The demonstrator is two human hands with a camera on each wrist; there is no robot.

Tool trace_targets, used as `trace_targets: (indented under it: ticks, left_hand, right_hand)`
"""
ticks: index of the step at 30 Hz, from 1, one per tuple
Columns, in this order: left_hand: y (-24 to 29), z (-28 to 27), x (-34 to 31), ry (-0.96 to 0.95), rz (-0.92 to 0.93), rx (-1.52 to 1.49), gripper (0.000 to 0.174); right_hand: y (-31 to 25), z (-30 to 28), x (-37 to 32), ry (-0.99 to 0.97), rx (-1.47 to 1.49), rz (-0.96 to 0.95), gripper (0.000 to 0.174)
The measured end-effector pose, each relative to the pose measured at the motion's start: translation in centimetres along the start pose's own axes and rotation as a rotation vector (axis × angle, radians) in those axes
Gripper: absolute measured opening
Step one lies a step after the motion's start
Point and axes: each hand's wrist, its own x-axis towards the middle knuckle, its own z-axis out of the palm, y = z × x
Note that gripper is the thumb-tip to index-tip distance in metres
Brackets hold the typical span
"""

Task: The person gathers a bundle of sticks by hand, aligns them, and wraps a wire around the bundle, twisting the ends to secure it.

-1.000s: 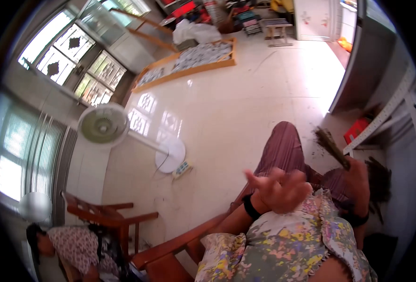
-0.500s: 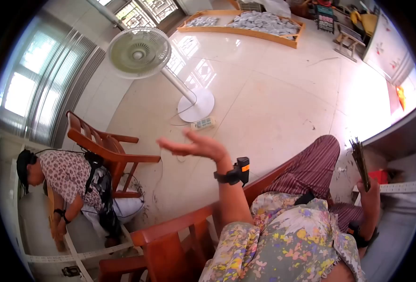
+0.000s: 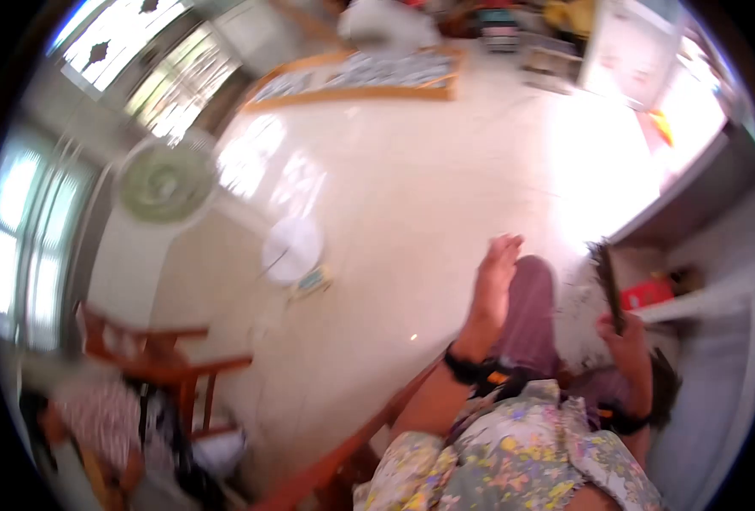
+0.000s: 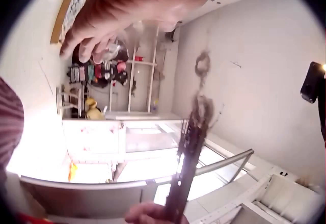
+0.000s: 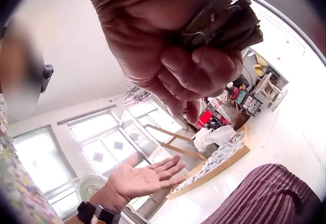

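Note:
My right hand (image 3: 627, 349) grips a thin bundle of dark, dry-looking stalks (image 3: 608, 281) at the right of the head view. The bundle stands nearly upright, its frayed tips up. The right wrist view shows the fingers curled tightly round it, with the blunt cut ends of the stalks (image 5: 229, 25) poking out of the fist. My left hand (image 3: 490, 294) is raised by the knee and holds nothing. Its fingers are extended, and the palm of the left hand (image 5: 145, 180) shows in the right wrist view.
More dark stalks (image 3: 665, 387) lie low beside my right forearm. A red box (image 3: 648, 294) sits by a pale frame at right. A standing fan (image 3: 166, 180), a wooden chair (image 3: 152, 353) and another person (image 3: 100, 422) are at left. A wood-edged tray (image 3: 352, 98) lies on the floor ahead.
My left hand swung out to the left, fingers spread, then came back right to beside the knee. The head view turned and returned. My right hand keeps its grip on the stalks.

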Motion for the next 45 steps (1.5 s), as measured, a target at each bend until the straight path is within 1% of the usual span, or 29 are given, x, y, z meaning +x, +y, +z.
trace_targets:
  ticks: [1,2,4,6,9,11,12,13,16,17,19,20,22,23,24,26,27,28,30,32,33,34,36,37,38,40,43,44,45]
  left_hand:
    - [0.3,2.0,-0.6,-0.018,-0.086,-0.047,0.068]
    - [-0.4,2.7,-0.6,-0.110,-0.101,-0.057,0.071]
    - [-0.7,4.9,-1.5,-0.237,-0.154,-0.067,0.075]
    - [-1.2,7.0,-2.5,-0.332,-0.186,0.046,0.073]
    - [-2.3,9.7,-2.4,-0.437,-0.267,0.190,0.066]
    - [-1.5,10.6,-3.0,-0.460,-0.213,0.189,0.063]
    - [-1.1,11.5,-3.5,-0.471,-0.187,0.185,0.062]
    - [-0.7,12.4,-3.9,-0.387,-0.213,0.154,0.059]
    - [-1.5,12.5,-3.6,-0.251,-0.241,0.193,0.053]
    - [-1.8,12.6,-3.7,-0.249,-0.209,0.169,0.045]
    - [-2.2,12.8,-3.9,-0.323,-0.222,0.073,0.037]
    - [-2.3,12.9,-4.1,-0.360,-0.230,0.024,0.035]
    - [-3.3,11.7,-3.6,-0.439,-0.312,-0.109,0.029]
    - [-3.6,11.3,-3.5,-0.477,-0.354,-0.177,0.029]
    - [-3.7,11.5,-3.6,-0.501,-0.360,-0.188,0.033]
    - [-3.6,11.8,-3.9,-0.544,-0.381,-0.214,0.042]
    - [-3.2,12.5,-4.4,-0.467,-0.382,-0.167,0.043]
    - [-3.2,12.5,-4.4,-0.452,-0.376,-0.172,0.043]
    - [-3.5,12.4,-4.6,-0.417,-0.364,-0.182,0.043]
    - [-3.1,13.4,-5.5,-0.366,-0.219,-0.039,0.044]
    - [-3.0,13.5,-5.8,-0.363,-0.131,0.011,0.045]
    - [-2.7,13.4,-5.8,-0.365,-0.037,0.059,0.045]
    - [-1.6,11.3,-4.2,-0.317,-0.098,-0.170,0.046]
    - [-0.7,10.5,-3.5,-0.292,-0.124,-0.280,0.047]
    - [0.0,9.9,-3.3,-0.287,-0.110,-0.300,0.047]
    - [1.5,8.9,-3.4,-0.277,-0.074,-0.343,0.048]
    - [3.0,7.4,-3.6,-0.396,0.024,-0.275,0.048]
    - [3.3,6.9,-3.6,-0.473,0.040,-0.272,0.047]
    - [3.7,6.9,-4.0,-0.461,0.081,-0.229,0.046]
  right_hand:
    - [0.1,0.1,-0.2,0.071,0.025,-0.008,0.018]
    - [0.8,-0.2,0.2,0.028,0.049,-0.014,0.020]
    - [-0.4,0.0,0.3,-0.037,0.200,0.010,0.009]
    - [-2.2,-0.5,-0.4,-0.143,0.285,0.096,0.013]
    - [-1.6,0.0,-0.8,-0.214,0.362,0.052,0.013]
    - [0.6,2.6,-0.6,-0.262,0.333,-0.030,0.014]
    - [0.4,2.9,-0.7,-0.286,0.317,-0.069,0.014]
    - [-0.5,2.8,-1.5,-0.283,0.378,-0.079,0.015]
    - [-0.5,3.0,-2.3,-0.381,0.292,0.003,0.016]
    - [-0.8,2.8,-2.7,-0.394,0.310,0.023,0.017]
    - [-1.8,1.9,-3.6,-0.421,0.344,0.061,0.019]
    - [-1.7,1.9,-3.9,-0.433,0.420,0.059,0.020]
    - [-1.6,1.8,-4.4,-0.453,0.568,0.049,0.022]
    - [-1.1,2.5,-4.3,-0.354,0.648,-0.052,0.022]
    - [-0.8,3.7,-4.1,-0.252,0.726,-0.151,0.022]
    - [-0.2,4.2,-4.3,-0.261,0.738,-0.139,0.021]
    - [-0.8,2.9,-4.6,-0.376,0.677,-0.023,0.021]
    - [-1.0,2.1,-4.9,-0.491,0.616,0.095,0.020]
    - [0.8,3.9,-4.6,-0.446,0.637,0.014,0.021]
    - [1.2,4.3,-4.3,-0.405,0.644,-0.055,0.023]
    - [0.5,3.1,-4.5,-0.452,0.431,0.020,0.032]
    - [0.4,2.5,-4.8,-0.318,0.431,-0.078,0.039]
    - [0.3,1.5,-5.3,-0.048,0.424,-0.283,0.055]
    - [0.4,0.3,-5.6,0.023,0.499,-0.190,0.059]
    - [0.8,-1.0,-5.9,0.091,0.573,-0.099,0.064]
    - [3.6,-3.3,-6.3,0.252,0.465,-0.185,0.056]
    - [5.4,-5.3,-9.3,0.376,0.608,-0.099,0.041]
    - [6.3,-5.8,-10.3,0.407,0.553,-0.106,0.036]
    - [7.4,-6.3,-11.2,0.435,0.498,-0.112,0.032]
